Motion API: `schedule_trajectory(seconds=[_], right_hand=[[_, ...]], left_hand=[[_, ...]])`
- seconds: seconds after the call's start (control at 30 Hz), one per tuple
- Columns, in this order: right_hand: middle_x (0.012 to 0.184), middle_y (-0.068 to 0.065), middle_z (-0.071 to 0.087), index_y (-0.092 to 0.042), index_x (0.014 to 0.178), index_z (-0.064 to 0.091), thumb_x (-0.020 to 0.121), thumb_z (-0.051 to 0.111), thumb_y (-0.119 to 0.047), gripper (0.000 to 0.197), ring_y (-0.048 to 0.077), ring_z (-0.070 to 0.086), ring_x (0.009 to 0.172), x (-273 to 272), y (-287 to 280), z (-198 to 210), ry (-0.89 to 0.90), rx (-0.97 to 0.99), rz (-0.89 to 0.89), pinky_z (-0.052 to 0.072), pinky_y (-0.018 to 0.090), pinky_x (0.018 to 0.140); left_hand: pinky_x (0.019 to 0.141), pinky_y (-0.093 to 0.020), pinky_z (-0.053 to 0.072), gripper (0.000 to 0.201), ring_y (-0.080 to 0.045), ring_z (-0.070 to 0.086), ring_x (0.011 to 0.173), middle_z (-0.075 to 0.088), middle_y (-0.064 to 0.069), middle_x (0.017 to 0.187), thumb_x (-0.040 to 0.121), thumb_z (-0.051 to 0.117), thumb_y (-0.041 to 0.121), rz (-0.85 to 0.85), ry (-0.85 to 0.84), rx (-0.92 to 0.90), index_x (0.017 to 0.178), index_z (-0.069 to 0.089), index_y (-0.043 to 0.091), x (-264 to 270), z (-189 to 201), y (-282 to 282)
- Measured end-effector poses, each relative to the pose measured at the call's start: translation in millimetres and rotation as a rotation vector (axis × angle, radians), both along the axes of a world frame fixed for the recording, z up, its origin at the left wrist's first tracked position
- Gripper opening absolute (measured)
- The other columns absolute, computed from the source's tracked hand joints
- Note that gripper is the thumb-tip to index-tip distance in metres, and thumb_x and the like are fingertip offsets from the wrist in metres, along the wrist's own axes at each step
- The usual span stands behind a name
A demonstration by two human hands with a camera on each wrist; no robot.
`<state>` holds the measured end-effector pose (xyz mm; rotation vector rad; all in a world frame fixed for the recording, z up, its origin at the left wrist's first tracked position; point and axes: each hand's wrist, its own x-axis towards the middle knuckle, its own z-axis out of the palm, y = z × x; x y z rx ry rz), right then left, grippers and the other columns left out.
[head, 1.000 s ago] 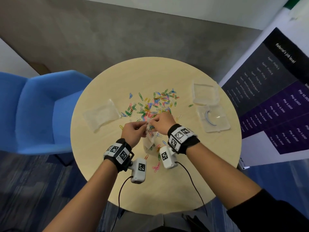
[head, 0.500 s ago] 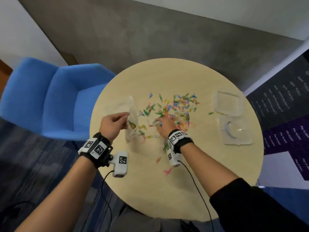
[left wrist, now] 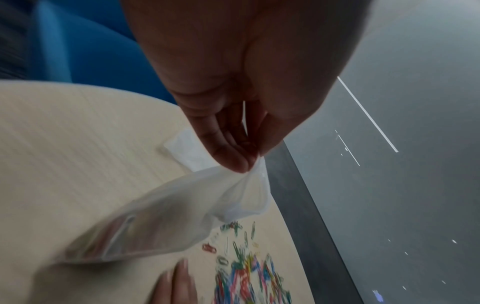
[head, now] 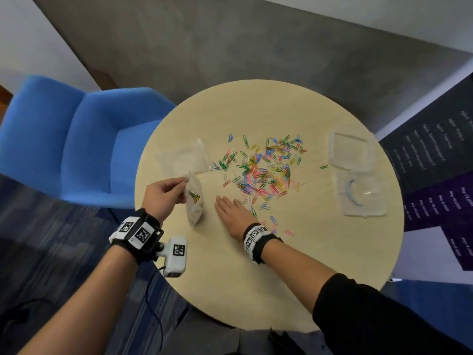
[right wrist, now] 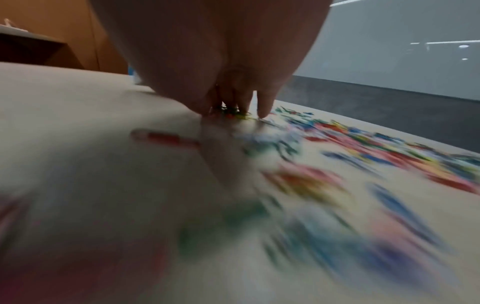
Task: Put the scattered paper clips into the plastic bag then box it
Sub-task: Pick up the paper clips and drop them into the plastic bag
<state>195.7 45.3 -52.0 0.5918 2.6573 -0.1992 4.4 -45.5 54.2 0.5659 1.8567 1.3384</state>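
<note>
Many coloured paper clips (head: 263,170) lie scattered across the middle of the round table (head: 256,278). My left hand (head: 166,196) pinches the top corner of a small clear plastic bag (head: 195,204), which hangs upright with a few clips inside. In the left wrist view the left hand (left wrist: 246,166) pinches the bag (left wrist: 168,216) above the clips (left wrist: 246,273). My right hand (head: 230,213) lies palm down, fingers straight, at the near left edge of the pile. The blurred right wrist view shows its fingertips (right wrist: 262,109) touching clips (right wrist: 363,144).
A second clear bag (head: 184,157) lies flat at the table's left. A clear plastic box (head: 350,152) and its lid (head: 361,198) sit at the right. A blue armchair (head: 64,139) stands to the left, a dark poster (head: 435,162) to the right.
Both hands held the bag together a second ago. The left hand has since carried it left, and the right hand has let go and now lies flat by the pile.
</note>
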Motion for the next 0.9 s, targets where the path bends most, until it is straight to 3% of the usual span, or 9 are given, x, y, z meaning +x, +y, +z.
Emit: schedule_trajectory(seconds=[0.13, 0.27, 0.37, 0.43, 0.53, 0.63, 0.77, 0.83, 0.9], right_hand=[[0.163, 0.014, -0.006, -0.007, 0.154, -0.001, 0.1, 0.031, -0.015, 0.063, 0.031, 0.002, 0.15, 59.6, 7.6, 10.1, -0.085, 0.059, 0.014, 0.002, 0.057, 0.118], [0.164, 0.009, 0.002, -0.011, 0.155, 0.01, 0.097, 0.033, -0.008, 0.063, 0.029, 0.006, 0.15, 102.5, 11.2, 21.5, -0.068, -0.007, -0.071, 0.009, 0.052, 0.119], [0.16, 0.007, 0.021, -0.023, 0.151, 0.026, 0.094, 0.049, -0.044, 0.065, 0.027, 0.02, 0.146, 126.5, 12.1, 23.9, 0.094, -0.012, -0.351, 0.025, 0.046, 0.116], [0.162, 0.007, 0.015, -0.028, 0.153, 0.014, 0.076, 0.053, -0.074, 0.097, 0.029, 0.02, 0.146, 135.7, 8.0, 22.4, 0.128, -0.07, -0.555, 0.03, 0.048, 0.115], [0.164, 0.003, -0.004, -0.032, 0.154, -0.004, 0.052, 0.042, -0.098, 0.13, 0.033, 0.007, 0.149, 131.7, -8.0, 19.4, 0.022, -0.105, -0.509, 0.02, 0.056, 0.117], [0.164, 0.002, -0.007, -0.033, 0.154, 0.003, 0.058, 0.057, -0.085, 0.122, 0.035, 0.004, 0.149, 115.6, -24.9, 15.5, -0.007, -0.11, -0.413, 0.016, 0.053, 0.119], [0.16, 0.008, 0.022, -0.027, 0.149, 0.03, 0.082, 0.062, -0.053, 0.079, 0.034, 0.027, 0.142, 108.6, -39.1, 12.5, 0.077, -0.061, -0.392, 0.036, 0.046, 0.111], [0.144, 0.015, 0.048, -0.017, 0.134, 0.054, 0.083, 0.069, -0.027, 0.054, 0.037, 0.053, 0.12, 112.7, -42.4, 12.5, 0.179, -0.026, -0.361, 0.055, 0.043, 0.087], [0.123, 0.019, 0.063, -0.011, 0.114, 0.068, 0.073, 0.076, -0.007, 0.042, 0.036, 0.066, 0.095, 118.5, -40.5, 10.8, 0.219, 0.022, -0.329, 0.059, 0.037, 0.06]], left_hand=[[0.058, -0.017, 0.054, 0.019, -0.005, 0.06, 0.054, 0.069, -0.012, 0.084, 0.092, 0.061, 0.005, -0.054, -0.023, 0.002, 0.106, 0.072, 0.004, 16.0, -4.4, 10.5], [0.058, -0.02, 0.054, 0.017, -0.009, 0.057, 0.052, 0.064, -0.009, 0.071, 0.092, 0.06, 0.005, -0.113, -0.058, 0.022, 0.103, 0.073, 0.006, 29.7, -4.0, 22.2], [0.061, -0.022, 0.054, 0.016, -0.009, 0.057, 0.052, 0.065, -0.007, 0.07, 0.092, 0.06, 0.005, -0.144, -0.075, 0.035, 0.1, 0.074, 0.01, 37.7, -2.5, 27.2], [0.06, -0.022, 0.054, 0.016, -0.01, 0.058, 0.053, 0.067, -0.006, 0.071, 0.092, 0.061, 0.006, -0.153, -0.082, 0.035, 0.1, 0.074, 0.01, 41.7, -3.0, 28.3], [0.06, -0.022, 0.054, 0.016, -0.012, 0.058, 0.053, 0.068, -0.006, 0.072, 0.092, 0.061, 0.006, -0.172, -0.095, 0.028, 0.098, 0.075, 0.012, 47.4, -6.2, 28.6], [0.059, -0.021, 0.053, 0.016, -0.013, 0.058, 0.052, 0.067, -0.005, 0.068, 0.092, 0.061, 0.006, -0.194, -0.101, 0.019, 0.1, 0.074, 0.01, 52.3, -10.1, 28.2], [0.06, -0.023, 0.053, 0.017, -0.013, 0.058, 0.053, 0.067, -0.002, 0.063, 0.092, 0.061, 0.006, -0.214, -0.097, 0.016, 0.102, 0.074, 0.007, 56.0, -10.7, 28.5], [0.059, -0.023, 0.053, 0.016, -0.011, 0.058, 0.051, 0.067, 0.001, 0.06, 0.092, 0.061, 0.006, -0.218, -0.093, 0.007, 0.102, 0.074, 0.006, 57.4, -10.1, 29.9], [0.06, -0.024, 0.052, 0.016, -0.012, 0.058, 0.051, 0.066, 0.003, 0.058, 0.092, 0.061, 0.006, -0.227, -0.084, -0.001, 0.1, 0.074, 0.008, 59.2, -8.9, 31.3]])
